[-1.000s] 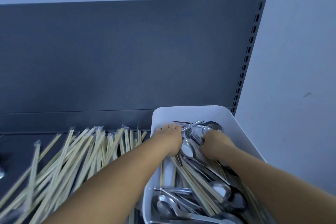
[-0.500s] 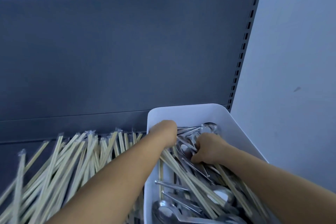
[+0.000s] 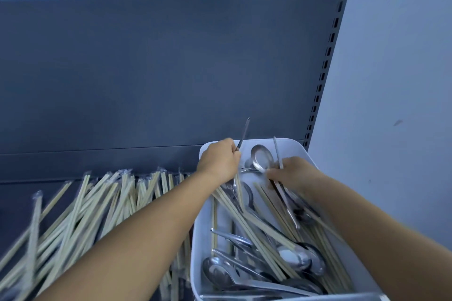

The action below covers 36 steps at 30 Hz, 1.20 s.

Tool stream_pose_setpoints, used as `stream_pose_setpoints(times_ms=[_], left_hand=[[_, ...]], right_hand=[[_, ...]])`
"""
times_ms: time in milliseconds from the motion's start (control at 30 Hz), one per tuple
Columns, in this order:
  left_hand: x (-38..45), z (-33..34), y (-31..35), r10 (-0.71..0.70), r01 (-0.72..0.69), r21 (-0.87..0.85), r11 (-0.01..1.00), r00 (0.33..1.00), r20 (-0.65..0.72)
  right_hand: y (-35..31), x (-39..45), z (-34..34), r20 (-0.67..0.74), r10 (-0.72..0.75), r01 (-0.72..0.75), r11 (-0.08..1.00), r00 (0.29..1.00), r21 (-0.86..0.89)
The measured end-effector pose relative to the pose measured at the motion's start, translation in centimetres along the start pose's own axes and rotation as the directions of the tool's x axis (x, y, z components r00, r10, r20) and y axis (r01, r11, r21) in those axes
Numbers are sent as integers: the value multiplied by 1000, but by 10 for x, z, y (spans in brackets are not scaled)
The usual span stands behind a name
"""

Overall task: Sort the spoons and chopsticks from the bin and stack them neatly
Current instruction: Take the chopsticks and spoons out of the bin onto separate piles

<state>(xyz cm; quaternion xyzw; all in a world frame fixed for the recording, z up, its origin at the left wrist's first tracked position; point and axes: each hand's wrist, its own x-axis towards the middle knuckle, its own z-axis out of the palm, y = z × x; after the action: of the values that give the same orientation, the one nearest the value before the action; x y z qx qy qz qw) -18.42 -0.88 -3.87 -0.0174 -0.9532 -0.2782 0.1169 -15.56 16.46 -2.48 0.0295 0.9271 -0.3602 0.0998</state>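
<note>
Both hands work inside the white bin (image 3: 305,154); the left hand (image 3: 219,160) has its grip closed around a spoon (image 3: 243,134), handle up; the right hand (image 3: 294,172) pinches another spoon (image 3: 263,157); loose chopsticks (image 3: 97,203) lie left of the bin.

Bin (image 3: 303,151) at the shelf's (image 3: 14,203) right end, far rim against the back panel (image 3: 171,68). In it — spoons (image 3: 261,157) and chopsticks (image 3: 256,225) mixed, lying lengthwise and crossed. Left of the bin, on the shelf — a chopstick pile (image 3: 80,212), far ends toward the panel. Left hand (image 3: 219,160) over the bin's far-left corner, right hand (image 3: 293,172) just right of it. Wall (image 3: 391,80) right of the panel.
</note>
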Motion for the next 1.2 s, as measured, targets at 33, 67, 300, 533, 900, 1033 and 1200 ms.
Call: stream_pose_setpoints(times_ms=[33, 67, 300, 533, 900, 1033, 1200], left_hand=[[-1, -2, 0, -9, 10, 15, 1000, 1000, -2], [-2, -4, 1, -18, 18, 26, 1000, 1000, -4], [-11, -24, 24, 54, -72, -124, 990, 989, -139], [-26, -16, 50, 33, -24, -114, 993, 996, 79], [-43, -2, 61, -80, 215, -461, 861, 953, 294], [-46, -5, 63, -213, 341, -627, 700, 938, 272], [-52, -17, 63, -349, 378, -707, 597, 917, 195]], right_hand=[[0, -2, -3, 13, 16, -17, 996, 1000, 87], [1, -4, -5, 36, 31, -38, 981, 999, 192], [5, -12, -17, -34, -11, 24, 908, 999, 417], [13, -20, -26, -51, -32, 55, 817, 998, 573], [17, -29, -22, 93, -154, 84, 849, 984, 521], [13, -28, -22, 195, -213, 76, 838, 958, 540], [0, -29, -18, 245, -260, 69, 804, 934, 591]])
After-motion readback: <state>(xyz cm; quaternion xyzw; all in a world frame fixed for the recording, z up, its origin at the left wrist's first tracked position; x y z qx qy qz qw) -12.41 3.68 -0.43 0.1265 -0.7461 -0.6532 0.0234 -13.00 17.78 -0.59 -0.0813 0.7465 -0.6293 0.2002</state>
